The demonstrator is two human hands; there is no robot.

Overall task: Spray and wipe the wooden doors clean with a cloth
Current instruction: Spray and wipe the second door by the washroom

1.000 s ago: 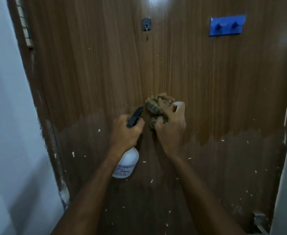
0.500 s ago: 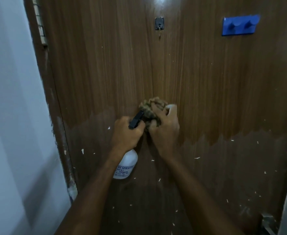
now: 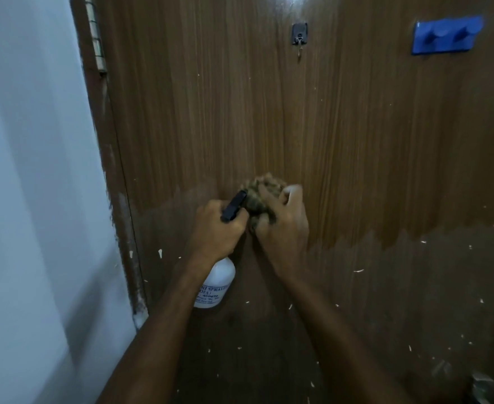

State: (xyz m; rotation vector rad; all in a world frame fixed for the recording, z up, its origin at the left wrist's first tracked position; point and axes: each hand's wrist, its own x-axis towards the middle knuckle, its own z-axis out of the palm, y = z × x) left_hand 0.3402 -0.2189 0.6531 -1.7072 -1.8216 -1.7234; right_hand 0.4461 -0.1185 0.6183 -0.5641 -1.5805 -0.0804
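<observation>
The brown wooden door [image 3: 342, 135] fills the view, its lower part darker and flecked with white specks. My left hand [image 3: 218, 228] grips the neck of a white spray bottle [image 3: 215, 284]; its black nozzle [image 3: 234, 206] points up and right toward the cloth. My right hand [image 3: 283, 225] grips a bunched brownish cloth [image 3: 261, 189] and holds it against the door at mid height. The two hands nearly touch.
A small dark metal hook [image 3: 299, 35] and a blue double-peg hanger [image 3: 446, 35] are fixed high on the door. The hinge [image 3: 98, 39] and door frame run down the left, beside a pale wall [image 3: 30, 199]. A metal fitting [image 3: 484, 387] sits at the bottom right.
My view has shifted left, so the door fittings sit further right in the frame. The cloth hand has moved left along the door until it is right beside the bottle hand.
</observation>
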